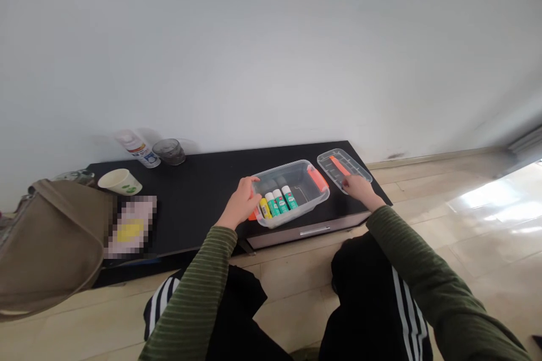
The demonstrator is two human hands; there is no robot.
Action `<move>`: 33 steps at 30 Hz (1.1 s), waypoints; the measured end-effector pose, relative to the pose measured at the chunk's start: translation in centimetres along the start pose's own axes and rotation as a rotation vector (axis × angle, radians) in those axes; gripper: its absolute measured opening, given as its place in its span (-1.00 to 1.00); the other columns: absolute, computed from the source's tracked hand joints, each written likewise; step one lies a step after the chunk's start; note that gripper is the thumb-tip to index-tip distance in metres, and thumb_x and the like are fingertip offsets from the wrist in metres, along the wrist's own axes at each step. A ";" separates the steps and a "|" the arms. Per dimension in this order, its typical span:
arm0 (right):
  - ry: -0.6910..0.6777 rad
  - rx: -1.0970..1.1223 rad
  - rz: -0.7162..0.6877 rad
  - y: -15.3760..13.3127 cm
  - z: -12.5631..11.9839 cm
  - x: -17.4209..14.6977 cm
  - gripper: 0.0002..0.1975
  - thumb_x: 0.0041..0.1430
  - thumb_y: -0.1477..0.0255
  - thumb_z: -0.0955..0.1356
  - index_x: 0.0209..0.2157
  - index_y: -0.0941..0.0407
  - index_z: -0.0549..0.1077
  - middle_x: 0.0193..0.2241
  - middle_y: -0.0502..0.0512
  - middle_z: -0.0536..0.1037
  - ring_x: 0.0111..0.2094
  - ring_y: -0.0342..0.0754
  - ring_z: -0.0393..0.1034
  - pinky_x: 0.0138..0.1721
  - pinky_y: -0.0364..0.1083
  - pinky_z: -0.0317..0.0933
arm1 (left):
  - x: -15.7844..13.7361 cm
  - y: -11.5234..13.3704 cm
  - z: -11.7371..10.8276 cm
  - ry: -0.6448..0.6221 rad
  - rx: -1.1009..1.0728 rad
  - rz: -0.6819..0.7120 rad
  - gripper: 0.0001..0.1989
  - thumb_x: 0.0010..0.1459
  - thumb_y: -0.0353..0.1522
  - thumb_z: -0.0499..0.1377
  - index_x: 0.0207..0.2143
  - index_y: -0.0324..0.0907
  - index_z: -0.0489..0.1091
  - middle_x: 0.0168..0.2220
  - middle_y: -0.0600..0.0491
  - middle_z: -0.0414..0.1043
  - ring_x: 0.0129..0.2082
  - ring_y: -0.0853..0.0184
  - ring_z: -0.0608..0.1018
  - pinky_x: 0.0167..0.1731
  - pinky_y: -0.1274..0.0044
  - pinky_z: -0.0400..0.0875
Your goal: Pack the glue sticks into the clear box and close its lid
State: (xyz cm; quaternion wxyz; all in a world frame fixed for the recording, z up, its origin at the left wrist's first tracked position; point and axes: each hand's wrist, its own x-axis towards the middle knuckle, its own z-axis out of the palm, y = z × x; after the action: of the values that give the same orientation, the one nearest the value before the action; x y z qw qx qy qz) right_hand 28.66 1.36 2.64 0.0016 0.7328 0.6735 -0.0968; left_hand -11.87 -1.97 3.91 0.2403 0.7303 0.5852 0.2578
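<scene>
A clear plastic box (311, 203) with orange end clips sits on the black cabinet top. My left hand (242, 200) grips its left end, fingers at the rim and thumb over the edge. Inside, along the near left side, lie several glue sticks: a yellow one (265, 208) and green ones with white caps (280, 201). To the right rests the clear lid (358, 169), with an orange strip (340, 166) across it. My right hand (358, 187) is closed on the near end of that strip; its fingertips are partly hidden.
On the left of the cabinet (203, 197) stand a spray can (139, 149), a dark glass (169, 152) and a paper cup (121, 181). A brown bag (55, 242) and a blurred-out packet (131, 225) lie nearer. The wall (271, 56) rises directly behind.
</scene>
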 end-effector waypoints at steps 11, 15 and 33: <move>0.145 -0.081 -0.271 3.3 3.3 -1.6 -0.81 0.26 0.53 0.26 -0.21 0.09 0.51 -0.09 0.24 0.50 0.05 0.09 0.30 -0.05 -0.04 0.23 | 0.2 -0.4 0.0 0.019 -0.012 0.013 -0.50 0.08 -0.36 0.03 0.11 -0.12 0.26 -0.05 -0.01 0.32 -0.24 0.26 0.44 -0.13 0.37 0.37; 0.474 0.219 -0.214 3.1 2.4 -1.8 -0.81 0.23 0.53 0.25 -0.14 0.14 0.42 -0.06 0.29 0.49 0.03 0.13 0.32 0.08 0.08 0.19 | 0.5 -0.4 0.2 0.050 -0.036 0.043 -0.47 0.07 -0.39 0.03 0.14 -0.10 0.28 0.05 -0.04 0.31 -0.06 0.21 0.45 0.06 0.33 0.33; 0.304 1.884 0.112 -4.9 -0.2 1.4 -0.64 -0.10 0.24 0.56 -0.36 0.13 0.46 -0.40 0.11 0.63 -0.43 -0.05 0.54 -0.34 -0.05 0.47 | 0.6 -0.5 1.5 0.265 -0.293 -0.287 -0.58 0.24 -0.03 0.01 -0.19 -0.14 0.46 -0.25 0.04 0.54 -0.23 0.25 0.52 -0.21 0.47 0.38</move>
State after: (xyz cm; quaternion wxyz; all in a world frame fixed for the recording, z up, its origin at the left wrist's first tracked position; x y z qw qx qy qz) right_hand 23.92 3.26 3.27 -0.6719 0.4690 0.2755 -0.5027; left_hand -11.18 -1.34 2.52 0.2988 0.5566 0.6659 0.3968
